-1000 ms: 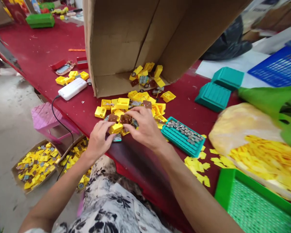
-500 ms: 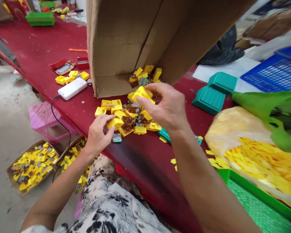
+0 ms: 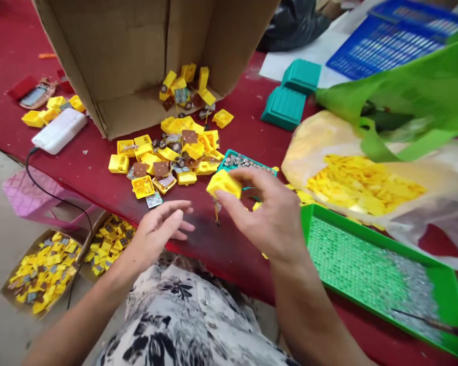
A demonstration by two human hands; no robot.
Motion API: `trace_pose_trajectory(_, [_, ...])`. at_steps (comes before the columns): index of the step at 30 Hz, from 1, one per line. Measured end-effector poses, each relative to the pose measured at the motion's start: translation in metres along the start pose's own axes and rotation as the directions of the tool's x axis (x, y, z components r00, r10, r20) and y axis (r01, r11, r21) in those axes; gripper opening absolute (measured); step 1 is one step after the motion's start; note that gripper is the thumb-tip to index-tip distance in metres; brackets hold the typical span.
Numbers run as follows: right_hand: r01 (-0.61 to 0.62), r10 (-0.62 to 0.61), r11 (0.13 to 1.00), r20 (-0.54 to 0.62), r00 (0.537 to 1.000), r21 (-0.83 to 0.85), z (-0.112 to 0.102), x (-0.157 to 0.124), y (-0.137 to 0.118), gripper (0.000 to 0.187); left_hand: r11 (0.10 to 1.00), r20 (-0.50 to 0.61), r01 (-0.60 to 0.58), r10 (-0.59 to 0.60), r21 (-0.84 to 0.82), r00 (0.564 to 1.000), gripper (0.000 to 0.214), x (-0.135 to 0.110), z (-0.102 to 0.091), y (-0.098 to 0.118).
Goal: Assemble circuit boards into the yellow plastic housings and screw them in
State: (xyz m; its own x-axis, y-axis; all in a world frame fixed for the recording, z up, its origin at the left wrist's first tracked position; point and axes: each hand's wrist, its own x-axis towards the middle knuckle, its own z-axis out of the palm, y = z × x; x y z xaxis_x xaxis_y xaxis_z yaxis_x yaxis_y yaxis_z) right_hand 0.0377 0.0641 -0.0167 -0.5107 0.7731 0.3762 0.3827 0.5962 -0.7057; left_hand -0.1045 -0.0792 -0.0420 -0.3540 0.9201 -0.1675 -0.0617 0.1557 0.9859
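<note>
A yellow casing [image 3: 224, 184] is gripped by the fingers of the right hand [image 3: 270, 212] above the red surface [image 3: 223, 251], with a wire [image 3: 217, 212] dangling beneath. The left hand [image 3: 162, 223] is held nearby, fingers slightly apart. Beyond, a pile of yellow parts [image 3: 168, 153] is spread before a cardboard box [image 3: 125, 51].

Two hands [image 3: 277, 216], three cardboard boxes [image 3: 125, 46]

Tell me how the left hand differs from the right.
The left hand is open, holding nothing; the right hand pinches a yellow case. The right hand is closer to the green tray; the left hand is farther from it. Both are bare.
</note>
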Motion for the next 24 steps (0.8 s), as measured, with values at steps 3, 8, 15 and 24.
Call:
trace_pose_trajectory(3, [0.121,-0.119,0.993,0.189,0.975,0.0,-0.001,-0.004,0.005,0.022,0.993,-0.032,-0.05,0.054,0.103,0.998,0.038,0.002,0.008,-0.008])
trace_pose_trajectory(8, [0.086,-0.121,0.991,0.413,0.903,0.101,-0.01,0.009,0.008,0.038,0.814,0.13,-0.355,0.334,0.46,0.934,0.066,0.025,0.001,0.007])
trace_pose_trajectory(15, [-0.121,-0.045,0.961,0.569,0.821,0.25,-0.011,0.029,0.013,0.039,0.778,0.325,-0.406,0.272,0.479,0.906,0.06,0.048,0.005,0.034])
trace_pose_trajectory(24, [-0.423,0.032,0.809,0.688,0.725,0.408,-0.008,0.037,0.033,0.043,0.808,0.343,-0.268,0.088,0.525,0.935,0.034,0.069,0.01,0.053])
